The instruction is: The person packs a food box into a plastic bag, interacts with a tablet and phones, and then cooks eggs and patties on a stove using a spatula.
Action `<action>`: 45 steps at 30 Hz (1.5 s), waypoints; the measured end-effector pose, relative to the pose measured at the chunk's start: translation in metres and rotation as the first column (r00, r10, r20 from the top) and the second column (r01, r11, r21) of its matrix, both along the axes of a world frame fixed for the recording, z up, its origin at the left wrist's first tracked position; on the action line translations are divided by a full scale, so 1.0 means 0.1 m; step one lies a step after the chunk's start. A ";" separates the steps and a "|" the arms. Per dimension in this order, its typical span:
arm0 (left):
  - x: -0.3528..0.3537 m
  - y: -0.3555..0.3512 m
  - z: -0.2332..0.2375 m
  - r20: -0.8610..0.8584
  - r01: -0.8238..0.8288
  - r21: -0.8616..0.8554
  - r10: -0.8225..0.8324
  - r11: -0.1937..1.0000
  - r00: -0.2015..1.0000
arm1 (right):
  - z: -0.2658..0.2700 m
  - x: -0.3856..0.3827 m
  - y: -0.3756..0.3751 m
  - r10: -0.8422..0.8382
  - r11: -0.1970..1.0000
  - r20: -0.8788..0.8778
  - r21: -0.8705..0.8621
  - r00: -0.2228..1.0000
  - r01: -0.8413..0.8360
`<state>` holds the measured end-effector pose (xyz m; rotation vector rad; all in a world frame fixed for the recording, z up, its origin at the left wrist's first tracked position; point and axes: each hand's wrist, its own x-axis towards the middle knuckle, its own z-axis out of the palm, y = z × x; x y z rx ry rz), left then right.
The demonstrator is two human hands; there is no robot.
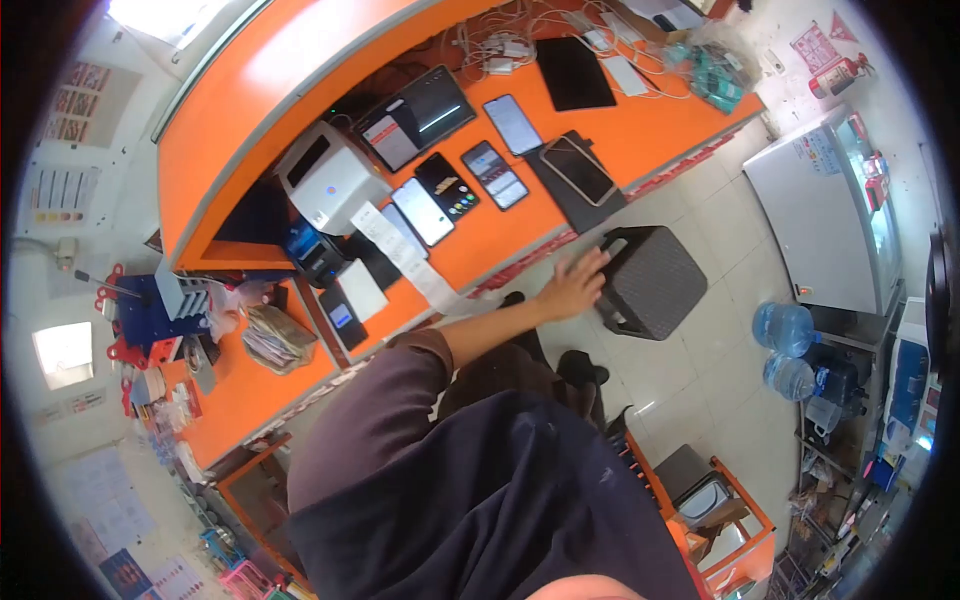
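Note:
My left hand (pixel 572 288) reaches out past the counter's front edge, its fingers apart and nothing visible in them. Its fingertips overlap the near side of a dark grey, woven-pattern plastic stool (pixel 660 280) on the tiled floor. Slots show in the stool's sides. A long paper receipt (pixel 405 262) hangs from the white printer (pixel 330 178) over the counter edge, close to my left forearm. My right hand is out of view.
Several phones lie on the orange counter (pixel 655 130), including a black-framed phone (pixel 578 170) and a tablet (pixel 576 73). Tangled white cables (pixel 500 45) sit behind. A white fridge (pixel 820 215), water jugs (pixel 785 328) and shelving stand at right.

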<state>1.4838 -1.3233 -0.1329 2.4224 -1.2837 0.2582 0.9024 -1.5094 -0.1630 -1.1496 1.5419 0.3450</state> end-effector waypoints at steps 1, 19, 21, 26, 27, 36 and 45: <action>-0.25 -0.23 -0.02 0.007 0.082 -0.021 -0.082 0.996 0.997 | 0.00 -0.14 -0.14 0.005 1.000 0.006 0.005 1.000 -0.005; -1.60 -3.28 -1.46 -0.461 0.417 0.852 0.077 0.317 0.884 | -0.55 -0.58 -3.17 -0.327 0.942 0.429 0.079 0.842 0.326; -1.70 -4.05 -1.43 -0.431 0.400 0.868 0.046 0.295 0.901 | -0.61 -0.82 -3.82 -0.242 0.925 0.495 -0.141 0.834 0.352; -1.91 -6.62 -1.26 -0.289 0.333 0.906 -0.193 0.261 0.938 | -1.14 -2.06 -4.59 -0.257 0.859 0.045 -0.446 0.965 0.250; -2.05 -7.27 -1.30 -0.264 0.341 0.905 -0.292 0.255 0.919 | -0.94 -2.24 -4.66 -0.240 0.869 -0.057 -0.458 0.969 0.189; -6.96 -12.70 -1.41 -0.334 0.882 0.023 -0.828 0.471 0.451 | -0.22 -3.93 -5.86 -0.810 0.585 0.064 0.027 0.583 0.810; -9.63 -14.23 -0.98 -0.647 0.931 0.360 -0.703 0.059 0.294 | 0.39 -6.20 -8.70 -0.723 0.598 -0.011 -0.511 0.691 0.618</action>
